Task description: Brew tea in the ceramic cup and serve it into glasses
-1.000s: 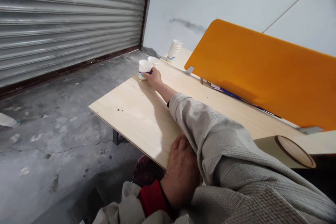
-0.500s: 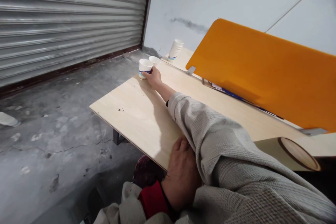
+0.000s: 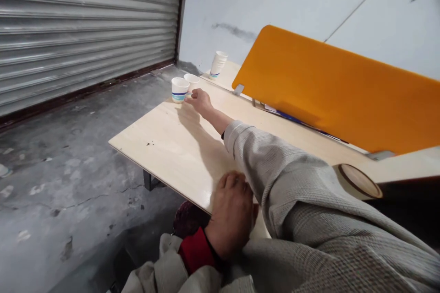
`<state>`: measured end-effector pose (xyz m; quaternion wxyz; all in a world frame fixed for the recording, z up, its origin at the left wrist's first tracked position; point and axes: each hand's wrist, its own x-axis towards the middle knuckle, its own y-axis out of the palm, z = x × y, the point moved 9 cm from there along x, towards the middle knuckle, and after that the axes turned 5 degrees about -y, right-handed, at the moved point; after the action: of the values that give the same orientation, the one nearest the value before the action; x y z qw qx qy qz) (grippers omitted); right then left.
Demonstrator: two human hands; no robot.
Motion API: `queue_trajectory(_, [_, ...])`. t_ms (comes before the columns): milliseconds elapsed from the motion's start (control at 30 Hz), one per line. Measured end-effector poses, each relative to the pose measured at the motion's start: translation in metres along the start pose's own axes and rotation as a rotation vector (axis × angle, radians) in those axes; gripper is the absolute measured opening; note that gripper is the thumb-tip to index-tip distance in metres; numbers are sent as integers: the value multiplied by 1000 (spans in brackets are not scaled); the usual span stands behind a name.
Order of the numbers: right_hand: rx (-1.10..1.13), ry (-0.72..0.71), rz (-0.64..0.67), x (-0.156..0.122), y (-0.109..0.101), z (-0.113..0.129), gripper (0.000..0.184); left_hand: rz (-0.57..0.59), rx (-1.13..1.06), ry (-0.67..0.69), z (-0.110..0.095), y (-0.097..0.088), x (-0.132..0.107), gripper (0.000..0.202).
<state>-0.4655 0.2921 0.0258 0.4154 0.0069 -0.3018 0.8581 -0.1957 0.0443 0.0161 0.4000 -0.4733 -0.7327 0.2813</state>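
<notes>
— How are the cups placed, and how is the right hand (image 3: 201, 103) set against them?

— A white paper cup with a blue band (image 3: 180, 89) stands on the desk (image 3: 154, 146), towards its far end, and a second paper cup (image 3: 191, 81) is placed just behind it. The right hand is held low over the wood beside them. Its fingers (image 3: 192, 95) are laid close together and loosely extended, with nothing pinched. Whether the fingertips touch the banded cup cannot be told from this view.

— And the left hand (image 3: 232, 213)?

— It is rested at the near edge of the desk with the knuckles up. The fingers are curled and slightly parted, and nothing is gripped. A red cuff (image 3: 195, 251) is seen at the wrist.

— How is a cup like this best handled?

— Thin paper walls are easily dented, so a light hold low on the wall is advised, with the fingers wrapped around it rather than pressed from one side. Care is needed around the second cup, since little room is left between the two.

— What else is around them?

— A stack of paper cups (image 3: 216, 65) stands further along the desk, near the wall. An orange divider panel (image 3: 337, 89) rises along the far side of the desk, and a ribbed metal roller shutter (image 3: 85, 32) and a concrete floor (image 3: 68, 183) are seen to the left.
</notes>
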Motion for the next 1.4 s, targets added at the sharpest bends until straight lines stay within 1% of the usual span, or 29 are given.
queue_trajectory(100, [6, -42, 38, -22, -26, 15, 34, -3, 31, -8, 4, -3, 1, 32])
queue_trajectory(167, [24, -101, 87, -48, -42, 33, 31, -7, 56, 5, 6, -2, 2, 36])
queue_trajectory(200, [27, -122, 118, -65, -50, 42, 32, -11, 66, 14, 8, 0, 3, 36])
queue_trajectory(267, [31, -157, 184, -108, -65, 60, 35, -16, 78, 19, 10, 3, 5, 35])
queue_trajectory(367, [16, -205, 266, -187, -89, 83, 37, -4, 91, -6, 13, 4, 8, 35])
queue_trajectory(467, [55, -188, 299, -269, -118, 87, 38, -1, 90, -81, 20, -2, 12, 30])
queue_trajectory(533, [62, -156, 254, -317, -144, 80, 36, 41, 80, -61, 20, -3, 14, 33])
queue_trajectory(600, [93, -92, 171, -361, -174, 66, 36, 60, 105, -59, 22, -3, 15, 32])
queue_trajectory(633, [107, -53, 108, -382, -191, 57, 38, 60, 126, -32, 21, -4, 15, 36])
queue_trajectory(700, [105, 24, -40, -423, -226, 41, 39, 38, 160, -12, 23, -6, 17, 43])
queue_trajectory(767, [60, 84, -188, -464, -262, 28, 36, 27, 177, 5, 24, -6, 20, 46])
queue_trajectory(867, [-100, 143, -442, -524, -323, 18, 27, 26, 200, 27, 27, -4, 24, 48])
queue_trajectory(933, [-277, 155, -643, -562, -369, 20, 21, 23, 205, 30, 30, -3, 26, 51])
queue_trajectory(1000, [-484, 149, -837, -596, -415, 29, 19, 10, 201, 40, 32, -4, 28, 51])
queue_trajectory(1067, [-688, 134, -964, -619, -454, 37, 21, -5, 203, 48, 34, -4, 30, 51])
queue_trajectory(1100, [-782, 121, -994, -625, -471, 39, 23, -14, 209, 49, 35, -5, 30, 51])
queue_trajectory(1167, [-953, 86, -1008, -628, -498, 41, 28, -32, 221, 50, 36, -7, 32, 51])
queue_trajectory(1267, [-1122, 107, -929, -615, -524, 29, 31, -42, 241, 57, 36, -8, 35, 52])
queue_trajectory(1333, [-1175, 159, -845, -601, -534, 16, 32, -49, 248, 66, 36, -9, 36, 53])
queue_trajectory(1400, [-1200, 221, -762, -589, -540, 4, 31, -59, 251, 79, 34, -11, 36, 55])
